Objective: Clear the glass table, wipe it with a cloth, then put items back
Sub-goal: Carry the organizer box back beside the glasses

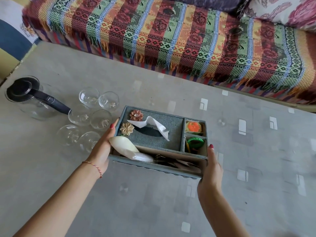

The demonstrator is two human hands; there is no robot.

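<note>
A grey-blue fabric tissue box organiser (172, 127) is near the middle of the glass table (256, 168). A white tissue sticks out of its top, two fabric flowers sit on its left end, and small side compartments hold orange and green items. My left hand (102, 147) grips its left end, thumb on the top edge. My right hand (211, 170) grips its right front corner. Whether the box rests on the glass or is lifted off it I cannot tell.
Several clear glasses (95, 117) stand in a cluster left of the box. A glass jug (30, 100) with a black lid and handle stands at the far left. A sofa with a striped, fringed throw (171, 36) runs along the table's far edge.
</note>
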